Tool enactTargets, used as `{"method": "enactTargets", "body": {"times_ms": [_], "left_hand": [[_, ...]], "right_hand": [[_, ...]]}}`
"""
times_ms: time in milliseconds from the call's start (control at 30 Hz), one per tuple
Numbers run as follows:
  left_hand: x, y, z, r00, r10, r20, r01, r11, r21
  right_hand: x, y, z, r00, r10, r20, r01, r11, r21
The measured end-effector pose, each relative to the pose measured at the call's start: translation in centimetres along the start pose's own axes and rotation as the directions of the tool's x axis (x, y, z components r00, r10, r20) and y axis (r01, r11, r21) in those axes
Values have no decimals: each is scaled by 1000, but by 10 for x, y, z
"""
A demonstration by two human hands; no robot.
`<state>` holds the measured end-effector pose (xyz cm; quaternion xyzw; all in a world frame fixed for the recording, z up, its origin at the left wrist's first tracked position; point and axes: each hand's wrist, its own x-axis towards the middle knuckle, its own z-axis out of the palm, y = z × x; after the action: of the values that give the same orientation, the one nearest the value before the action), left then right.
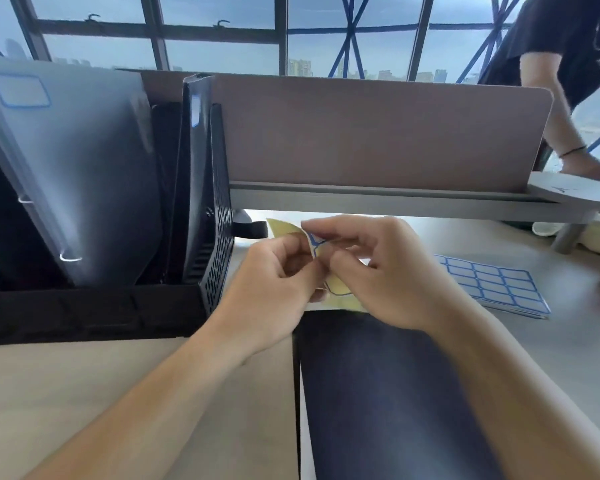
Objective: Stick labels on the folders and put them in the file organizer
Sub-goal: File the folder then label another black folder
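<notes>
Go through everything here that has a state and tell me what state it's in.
left hand: pinching the label sheet
right hand: peeling a label
label sheet: curled, partly used
spare label sheet: flat, full
dark folder: lying flat, unlabelled
clear folder: labelled, standing in file organizer

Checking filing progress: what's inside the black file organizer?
The file organizer holds a translucent folder with a blue-bordered label, upright, plus a dark folder on the right. Lower contents sit hidden behind its front wall.
</notes>
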<state>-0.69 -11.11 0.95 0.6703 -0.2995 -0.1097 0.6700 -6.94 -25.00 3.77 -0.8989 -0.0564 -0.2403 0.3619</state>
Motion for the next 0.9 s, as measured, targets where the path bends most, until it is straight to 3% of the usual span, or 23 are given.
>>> {"method": "enactTargets", "body": {"times_ms": [267, 367, 433, 500, 567, 733, 900], "left_hand": [[1, 2, -4, 967, 252, -15, -248, 958, 144], [1, 2, -7, 987, 148, 68, -155, 983, 100], [0, 4, -9, 987, -26, 160, 44, 993, -112], [1, 9, -10, 959, -175, 225, 241, 919, -312], [3, 14, -11, 947, -268, 177, 316, 878, -360], [5, 13, -9, 942, -335, 12, 322, 895, -310], [5, 13, -7, 975, -215, -59, 179, 913, -366]], "right_hand": [[8, 6, -8, 996, -85, -7, 85, 995, 45], [10, 12, -9, 996, -73, 41, 68, 991, 119], [11, 17, -10, 998, -61, 33, 59, 996, 65], [11, 18, -10, 998, -61, 12, 61, 998, -5], [9, 15, -10, 996, -85, -5, 83, 990, -110], [5, 4, -4, 991, -115, 63, 128, 957, -260], [5, 4, -8, 984, -174, -33, 163, 962, -221]]}}
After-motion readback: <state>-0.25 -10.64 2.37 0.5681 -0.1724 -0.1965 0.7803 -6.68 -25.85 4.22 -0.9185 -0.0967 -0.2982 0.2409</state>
